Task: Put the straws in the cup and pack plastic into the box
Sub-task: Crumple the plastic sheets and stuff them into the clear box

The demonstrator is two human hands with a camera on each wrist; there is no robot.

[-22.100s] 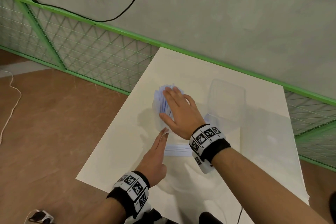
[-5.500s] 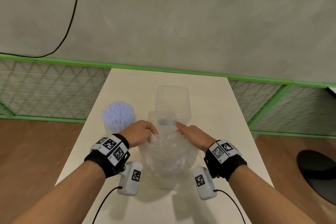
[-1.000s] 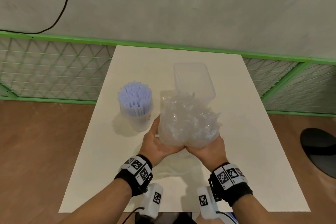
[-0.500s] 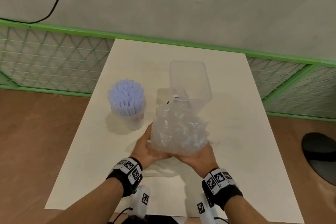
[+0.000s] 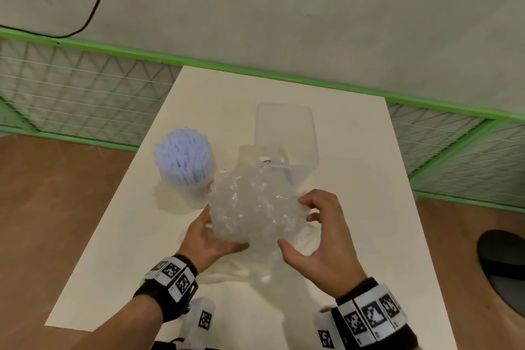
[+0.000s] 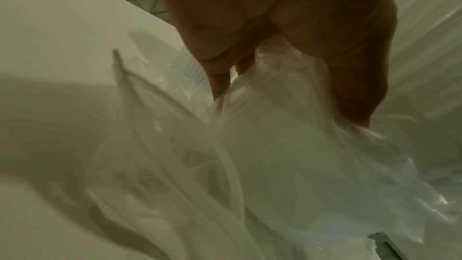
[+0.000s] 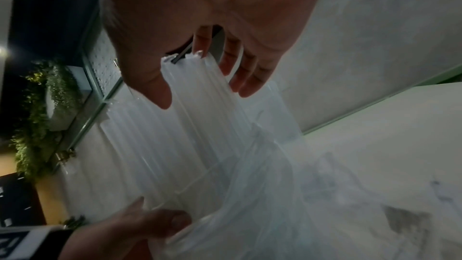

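A crumpled ball of clear plastic [image 5: 255, 207] hangs just above the white table [image 5: 355, 150], in front of the clear box [image 5: 285, 133]. My left hand [image 5: 210, 233] grips the plastic from the left and below; in the left wrist view its fingers [image 6: 220, 78] curl into the film [image 6: 300, 145]. My right hand [image 5: 309, 224] is at the ball's right side, fingers loosely bent and spread, thumb apart. The right wrist view shows the right hand [image 7: 200, 86] spread over the plastic [image 7: 200, 145]. Pale blue straws [image 5: 184, 156] stand in a cup [image 5: 199, 196] at the left.
A loose tail of film [image 5: 255, 267] trails onto the table under the ball. A green mesh fence [image 5: 85, 94] runs behind and beside the table. A black round object [image 5: 502, 258] lies on the floor at the right. The box stands upright, its top uncovered.
My right hand has come out from under the plastic and spread at its right side. The left hand still holds the ball, which sits a little lower and nearer me.
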